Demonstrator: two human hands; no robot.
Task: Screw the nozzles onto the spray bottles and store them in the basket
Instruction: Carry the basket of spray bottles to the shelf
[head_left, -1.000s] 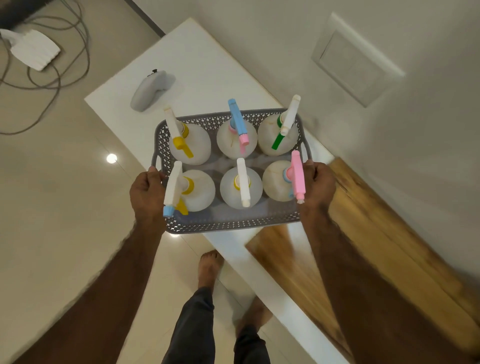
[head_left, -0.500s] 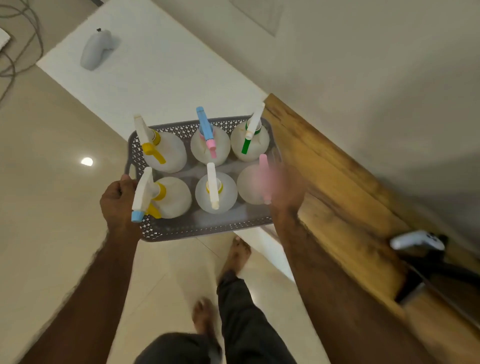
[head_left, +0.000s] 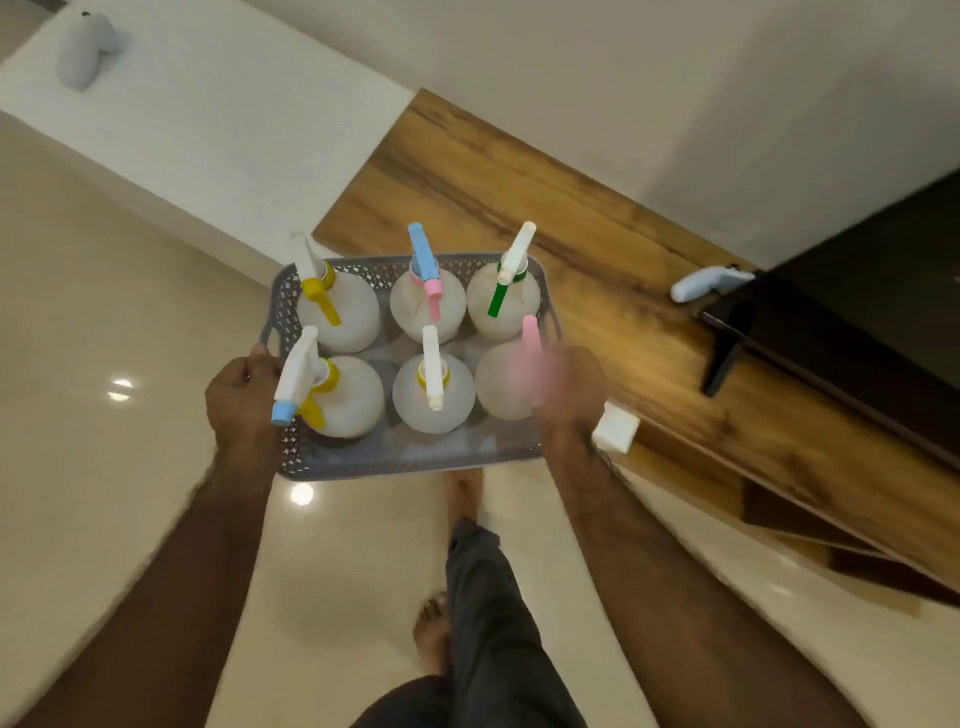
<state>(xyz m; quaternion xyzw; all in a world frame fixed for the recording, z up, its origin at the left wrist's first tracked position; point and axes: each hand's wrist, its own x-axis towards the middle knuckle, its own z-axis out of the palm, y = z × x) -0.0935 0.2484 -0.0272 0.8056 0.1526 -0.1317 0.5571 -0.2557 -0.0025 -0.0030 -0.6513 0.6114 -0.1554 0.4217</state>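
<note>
A grey perforated basket (head_left: 410, 452) hangs in the air between my hands, above the floor. Several white spray bottles stand in it in two rows, each with a nozzle on top: yellow-and-white (head_left: 311, 280), blue-and-pink (head_left: 426, 270) and green-and-white (head_left: 511, 265) at the back, blue-tipped white (head_left: 296, 379), plain white (head_left: 432, 371) and pink (head_left: 531, 338) at the front. My left hand (head_left: 241, 400) grips the basket's left handle. My right hand (head_left: 571, 387) holds the right side; it is blurred by motion.
A white table (head_left: 208, 114) lies at the upper left with a grey controller (head_left: 83, 47) on it. A wooden surface (head_left: 597, 234) runs to the right, bearing a white controller (head_left: 701, 283), a white block (head_left: 615, 428) and a dark screen stand (head_left: 727, 353). My legs and feet are below on the tiled floor.
The basket has been lifted off the white table and carried to the right, toward the wooden surface. Both hands stay on its sides, and my feet have stepped along.
</note>
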